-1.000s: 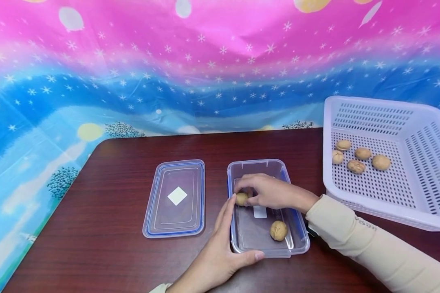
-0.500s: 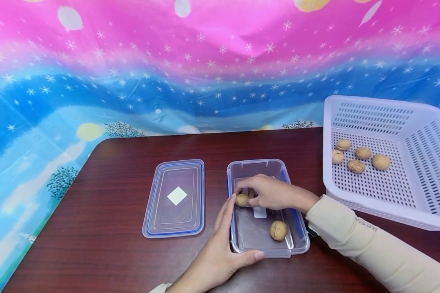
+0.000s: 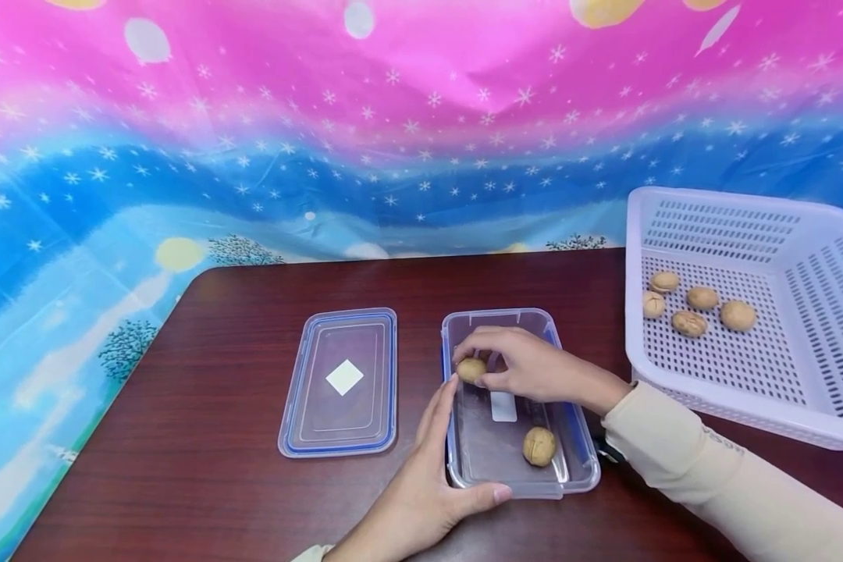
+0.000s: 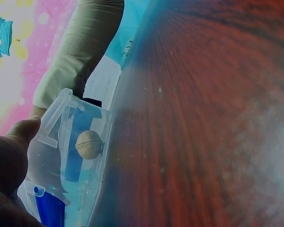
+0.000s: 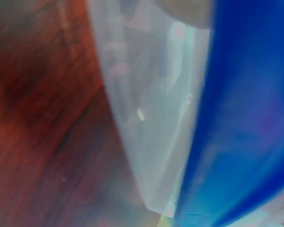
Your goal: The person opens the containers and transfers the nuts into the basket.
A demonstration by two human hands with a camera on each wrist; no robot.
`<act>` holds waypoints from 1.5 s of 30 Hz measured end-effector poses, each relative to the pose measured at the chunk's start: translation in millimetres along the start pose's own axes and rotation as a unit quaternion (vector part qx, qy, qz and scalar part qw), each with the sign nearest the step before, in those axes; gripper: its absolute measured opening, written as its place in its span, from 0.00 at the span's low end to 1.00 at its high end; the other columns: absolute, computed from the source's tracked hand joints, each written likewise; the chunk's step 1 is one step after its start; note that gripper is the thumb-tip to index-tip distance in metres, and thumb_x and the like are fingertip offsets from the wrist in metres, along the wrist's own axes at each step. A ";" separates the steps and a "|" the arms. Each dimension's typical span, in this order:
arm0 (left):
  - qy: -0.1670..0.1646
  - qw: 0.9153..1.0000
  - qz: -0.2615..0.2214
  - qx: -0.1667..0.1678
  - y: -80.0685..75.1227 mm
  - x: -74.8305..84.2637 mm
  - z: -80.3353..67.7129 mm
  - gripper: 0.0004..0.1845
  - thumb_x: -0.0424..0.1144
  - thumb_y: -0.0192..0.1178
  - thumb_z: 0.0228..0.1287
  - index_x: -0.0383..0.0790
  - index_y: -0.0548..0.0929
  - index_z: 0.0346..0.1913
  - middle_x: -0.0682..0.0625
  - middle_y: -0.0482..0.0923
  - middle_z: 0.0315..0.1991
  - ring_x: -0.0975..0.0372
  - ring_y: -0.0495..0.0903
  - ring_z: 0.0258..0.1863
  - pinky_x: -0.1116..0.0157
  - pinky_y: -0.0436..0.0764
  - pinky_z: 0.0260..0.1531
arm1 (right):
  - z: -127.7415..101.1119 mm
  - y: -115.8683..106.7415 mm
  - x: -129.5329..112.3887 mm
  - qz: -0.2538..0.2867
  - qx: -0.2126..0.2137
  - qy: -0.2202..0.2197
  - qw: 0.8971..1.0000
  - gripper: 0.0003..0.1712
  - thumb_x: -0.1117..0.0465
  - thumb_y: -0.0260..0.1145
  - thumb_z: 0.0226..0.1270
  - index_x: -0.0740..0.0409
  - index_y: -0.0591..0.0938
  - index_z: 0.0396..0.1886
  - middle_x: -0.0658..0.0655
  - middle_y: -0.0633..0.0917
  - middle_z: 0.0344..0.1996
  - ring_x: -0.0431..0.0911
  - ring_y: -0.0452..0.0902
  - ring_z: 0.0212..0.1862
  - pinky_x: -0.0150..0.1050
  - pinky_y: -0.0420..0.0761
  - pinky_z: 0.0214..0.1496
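The right hand [image 3: 527, 367] pinched a walnut [image 3: 471, 369] in curled fingertips just above the far left corner of the clear box [image 3: 576, 476], whose long axis ran away from the person, while the left hand [image 3: 428, 484], fingers straight, braced its near left side.

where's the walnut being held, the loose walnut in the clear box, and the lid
held walnut [image 3: 471, 369], head view, its bare left side beside the right hand's fingertips
loose walnut [image 3: 538, 446], head view, middle of its shell
lid [image 3: 316, 410], head view, clear panel below the white label
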State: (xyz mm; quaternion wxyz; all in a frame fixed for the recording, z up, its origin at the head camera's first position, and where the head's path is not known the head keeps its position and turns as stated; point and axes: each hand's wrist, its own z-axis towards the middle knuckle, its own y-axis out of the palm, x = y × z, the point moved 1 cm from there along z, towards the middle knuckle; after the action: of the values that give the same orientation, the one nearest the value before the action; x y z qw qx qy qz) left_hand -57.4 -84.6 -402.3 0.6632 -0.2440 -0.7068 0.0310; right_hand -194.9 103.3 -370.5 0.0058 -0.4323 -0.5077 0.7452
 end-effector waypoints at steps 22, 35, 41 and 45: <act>-0.016 1.000 0.000 0.002 1.4 1.2 2.1 0.66 0.60 0.79 0.52 0.72 0.41 0.84 0.57 0.43 0.86 0.52 0.54 0.81 0.38 0.64 0.72 | -64.4 -82.1 -40.6 0.052 0.112 0.083 0.989 0.19 0.66 0.72 0.70 0.46 0.86 0.58 0.48 0.88 0.51 0.37 0.84 0.50 0.28 0.81 0.54; -0.015 1.000 -0.001 0.007 1.5 1.1 1.3 0.66 0.60 0.80 0.52 0.78 0.41 0.82 0.58 0.43 0.86 0.53 0.55 0.81 0.39 0.63 0.73 | -123.8 -155.3 21.4 0.095 0.083 0.216 0.968 0.22 0.65 0.65 0.77 0.44 0.80 0.66 0.49 0.87 0.49 0.47 0.80 0.44 0.40 0.78 0.34; -0.015 1.000 -0.003 0.008 1.7 1.4 1.2 0.66 0.59 0.80 0.52 0.77 0.41 0.83 0.58 0.43 0.86 0.53 0.54 0.81 0.39 0.63 0.73 | -142.4 -173.7 58.0 0.028 0.061 0.247 0.967 0.23 0.61 0.65 0.77 0.43 0.80 0.68 0.39 0.84 0.55 0.37 0.75 0.50 0.41 0.73 0.39; -0.013 1.000 -0.003 0.009 1.7 1.5 1.2 0.66 0.59 0.80 0.52 0.77 0.41 0.83 0.58 0.44 0.86 0.54 0.54 0.81 0.40 0.62 0.74 | -149.1 -183.9 78.4 -0.008 0.054 0.260 0.964 0.23 0.59 0.66 0.77 0.46 0.80 0.69 0.30 0.76 0.59 0.28 0.67 0.55 0.48 0.75 0.49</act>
State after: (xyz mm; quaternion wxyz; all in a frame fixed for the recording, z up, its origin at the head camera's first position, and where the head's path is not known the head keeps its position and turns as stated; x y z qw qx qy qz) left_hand -58.1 -82.2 -401.7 0.6561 -0.2357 -0.7159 0.0382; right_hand -226.2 339.6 -297.0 0.1672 -0.6062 -0.4511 0.6333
